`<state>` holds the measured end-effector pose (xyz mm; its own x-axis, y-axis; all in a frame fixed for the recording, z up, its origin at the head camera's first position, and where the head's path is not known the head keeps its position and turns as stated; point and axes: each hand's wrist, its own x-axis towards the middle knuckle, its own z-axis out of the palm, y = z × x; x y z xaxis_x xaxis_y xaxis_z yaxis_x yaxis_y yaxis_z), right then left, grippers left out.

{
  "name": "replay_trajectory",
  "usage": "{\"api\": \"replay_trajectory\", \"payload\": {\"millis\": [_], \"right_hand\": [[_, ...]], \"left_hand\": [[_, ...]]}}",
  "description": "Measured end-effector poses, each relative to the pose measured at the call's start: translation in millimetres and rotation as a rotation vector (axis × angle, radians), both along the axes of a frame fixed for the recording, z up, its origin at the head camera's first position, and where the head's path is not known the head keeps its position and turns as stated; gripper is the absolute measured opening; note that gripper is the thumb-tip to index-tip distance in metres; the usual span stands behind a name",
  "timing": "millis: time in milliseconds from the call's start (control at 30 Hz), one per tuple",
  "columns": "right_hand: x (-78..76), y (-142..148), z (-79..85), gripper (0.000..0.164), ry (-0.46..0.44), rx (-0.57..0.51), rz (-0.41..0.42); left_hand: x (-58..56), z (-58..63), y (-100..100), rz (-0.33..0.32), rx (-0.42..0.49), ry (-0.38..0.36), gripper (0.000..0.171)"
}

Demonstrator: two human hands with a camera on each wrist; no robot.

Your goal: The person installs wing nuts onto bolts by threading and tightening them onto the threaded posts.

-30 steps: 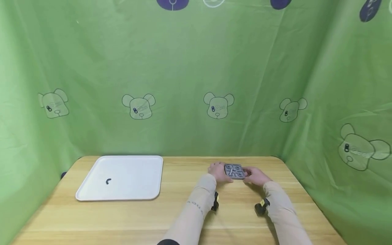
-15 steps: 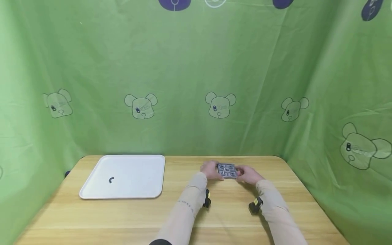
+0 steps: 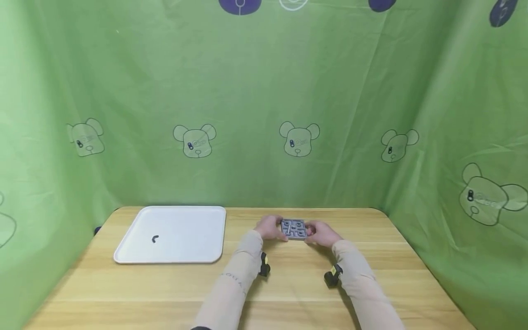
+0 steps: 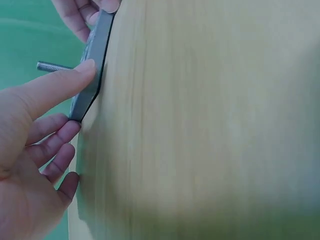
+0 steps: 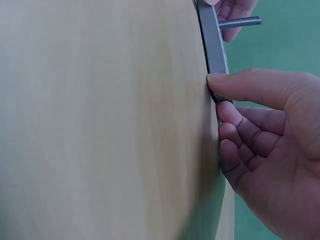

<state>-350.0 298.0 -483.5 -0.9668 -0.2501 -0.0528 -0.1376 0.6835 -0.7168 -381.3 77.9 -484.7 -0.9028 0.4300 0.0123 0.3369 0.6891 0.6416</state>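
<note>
A grey square plate (image 3: 297,233) with recesses and round raised details on its upper face lies low over the far part of the table, between both hands. My left hand (image 3: 270,228) grips its left edge, with the thumb along the near side in the left wrist view. At the opposite edge, my right hand (image 3: 323,233) pinches a corner between thumb and fingers. A threaded metal rod (image 5: 242,22) sticks up from the plate's face. Whether the plate's underside fully touches the wood cannot be told.
To the left, a white tray (image 3: 189,238) stands on the wooden table (image 3: 288,293), bearing a small dark curved piece (image 3: 155,239). Green curtain (image 3: 247,178) closes in the back and sides. Each wrist wears a small black camera.
Both hands have moved left across the table with the plate between them, nearer to the tray. The head view has turned slightly left. The curved piece stays on the tray.
</note>
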Motion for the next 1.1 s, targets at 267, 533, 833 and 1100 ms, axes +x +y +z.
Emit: {"api": "replay_trajectory", "payload": {"millis": [267, 533, 833, 1100], "right_hand": [[0.1, -23, -5.1, 0.066, 0.026, -0.018, 0.038], [4.6, -40, -5.4, 0.065, 0.002, -0.053, 0.045], [21.8, -55, -2.0, 0.060, -0.034, -0.081, 0.101], [42.7, -66, -0.4, 0.057, -0.059, -0.099, 0.121]], "left_hand": [[6.4, -4.7, -32, 0.005, 0.130, -0.077, 0.079], [23.5, 3.2, -55, 0.020, 0.196, -0.160, 0.079], [44.5, 5.4, -75, 0.021, 0.191, -0.180, 0.077], [68.4, 12.0, -90, 0.025, 0.148, -0.198, 0.075]]}}
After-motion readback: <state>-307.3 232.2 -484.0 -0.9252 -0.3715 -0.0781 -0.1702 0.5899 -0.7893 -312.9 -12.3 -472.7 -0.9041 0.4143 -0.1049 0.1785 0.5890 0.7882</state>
